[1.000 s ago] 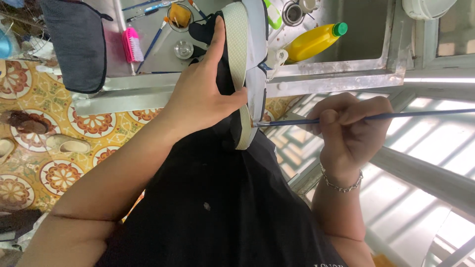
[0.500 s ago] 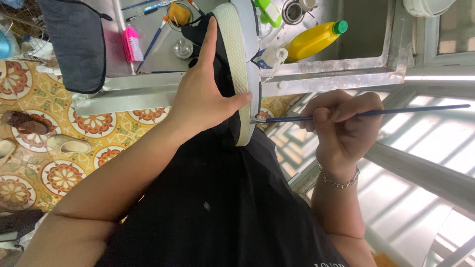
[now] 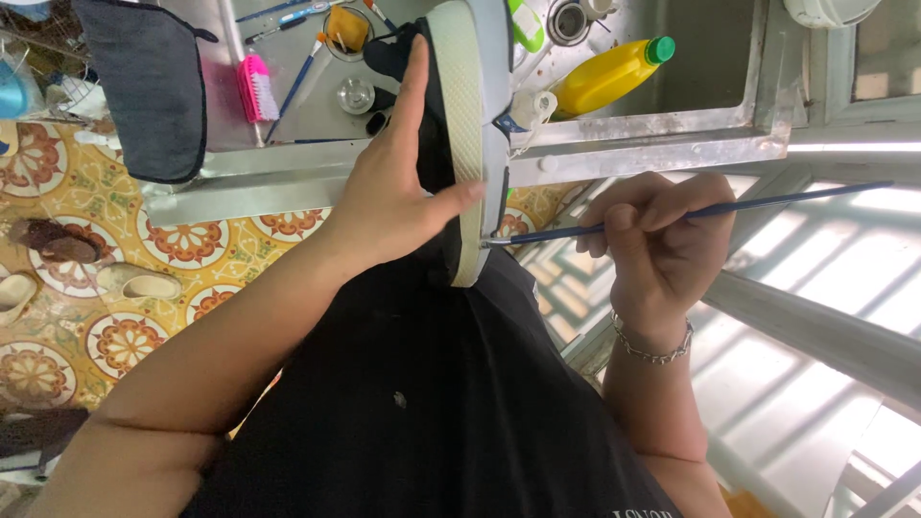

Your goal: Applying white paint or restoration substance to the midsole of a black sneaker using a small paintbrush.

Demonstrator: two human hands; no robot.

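Brush handle has tilted upward since before. We note a cluttered steel counter over patterned floor tiles. Our left hand clasps the shoe; right hand pinches the paintbrush.

Person's body, as seen from above: both forearms are left bare, no sleeves being seen. A thin silver chain bracelet is worn just below the right hand. A black garment is worn.
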